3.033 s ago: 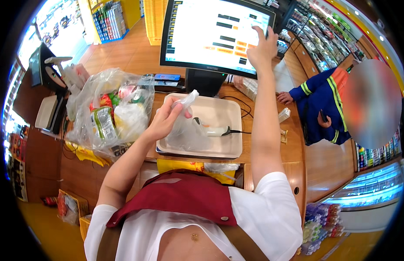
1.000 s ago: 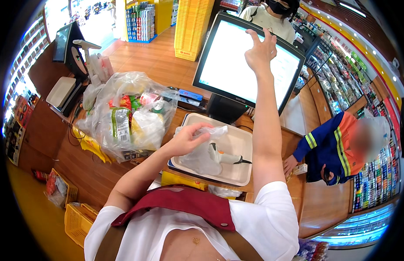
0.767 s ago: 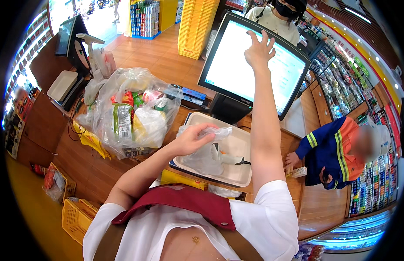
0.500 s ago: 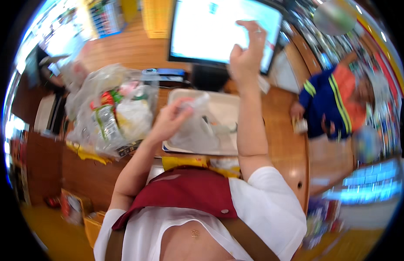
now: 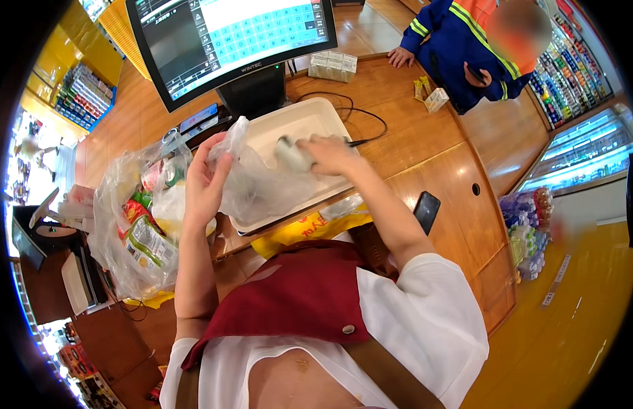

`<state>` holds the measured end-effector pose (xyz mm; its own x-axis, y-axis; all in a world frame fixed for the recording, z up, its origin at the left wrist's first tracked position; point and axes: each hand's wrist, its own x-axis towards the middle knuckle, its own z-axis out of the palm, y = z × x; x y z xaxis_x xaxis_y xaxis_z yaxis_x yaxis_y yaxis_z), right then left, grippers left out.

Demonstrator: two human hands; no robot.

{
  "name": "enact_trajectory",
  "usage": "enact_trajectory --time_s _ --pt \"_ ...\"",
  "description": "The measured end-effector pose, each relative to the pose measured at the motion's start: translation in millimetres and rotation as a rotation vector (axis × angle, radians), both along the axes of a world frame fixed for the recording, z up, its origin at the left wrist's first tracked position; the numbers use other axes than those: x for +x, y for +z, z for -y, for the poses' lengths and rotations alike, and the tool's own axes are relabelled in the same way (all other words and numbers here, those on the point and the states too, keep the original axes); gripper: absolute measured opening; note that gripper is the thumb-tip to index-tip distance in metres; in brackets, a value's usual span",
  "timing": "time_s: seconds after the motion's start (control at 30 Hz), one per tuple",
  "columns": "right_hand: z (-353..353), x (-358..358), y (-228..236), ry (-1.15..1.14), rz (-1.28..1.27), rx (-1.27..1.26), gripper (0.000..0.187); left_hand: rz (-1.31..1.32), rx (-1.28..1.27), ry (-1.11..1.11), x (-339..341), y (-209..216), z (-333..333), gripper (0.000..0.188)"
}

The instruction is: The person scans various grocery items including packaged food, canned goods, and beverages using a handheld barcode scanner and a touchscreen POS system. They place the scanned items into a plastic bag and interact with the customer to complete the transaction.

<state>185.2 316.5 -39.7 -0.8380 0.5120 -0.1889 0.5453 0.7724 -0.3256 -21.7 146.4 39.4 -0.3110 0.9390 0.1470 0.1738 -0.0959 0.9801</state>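
A thin clear plastic bag [image 5: 265, 187] lies over a cream tray [image 5: 323, 112], its upper edge pinched between the thumb and fingers of my left hand [image 5: 206, 180]. My right hand [image 5: 330, 155], slightly blurred, is closed around a pale handheld barcode scanner [image 5: 289, 153] above the tray. A black cable runs out from beside that hand. Whatever the thin bag holds, if anything, I cannot make out. Left of my left hand stands a larger clear bag [image 5: 106, 232] full of colourful packaged goods.
A touchscreen monitor [image 5: 262, 51] stands behind the tray. A black phone [image 5: 426, 211] lies on the counter by my right forearm. Across the counter, a person [image 5: 432, 58] in blue and orange stands near small yellow packets [image 5: 420, 88]. A yellow package [image 5: 316, 226] sits before the tray.
My right hand has come down from the touchscreen and now grips the scanner. My left hand still pinches the thin bag. The view has turned, showing more of the counter's right side.
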Motion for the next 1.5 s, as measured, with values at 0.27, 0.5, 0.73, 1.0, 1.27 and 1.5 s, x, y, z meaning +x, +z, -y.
enact_trajectory --time_s 0.27,0.5,0.73,1.0,1.27,1.5 --pt "-78 142 18 -0.834 -0.819 -0.084 0.04 -0.595 0.079 -0.08 34 43 -23 0.051" --pt "-134 191 -8 -1.085 -1.069 -0.509 0.033 -0.634 0.091 -0.441 122 66 -119 0.045" --pt "-173 198 -38 -0.978 -0.998 -0.729 0.037 -0.936 -0.414 -0.515 160 -27 -246 0.066" --pt "-173 208 -66 -0.892 -0.908 -0.722 0.034 -1.601 -0.525 -0.037 97 -150 -420 0.063" --pt "-172 214 -77 -0.982 -0.991 -0.821 0.026 -1.699 -0.553 -0.175 89 -194 -512 0.094" --pt "-215 178 -58 -0.922 -0.9 -0.439 0.036 -1.17 -0.637 -0.092 150 -190 -482 0.088"
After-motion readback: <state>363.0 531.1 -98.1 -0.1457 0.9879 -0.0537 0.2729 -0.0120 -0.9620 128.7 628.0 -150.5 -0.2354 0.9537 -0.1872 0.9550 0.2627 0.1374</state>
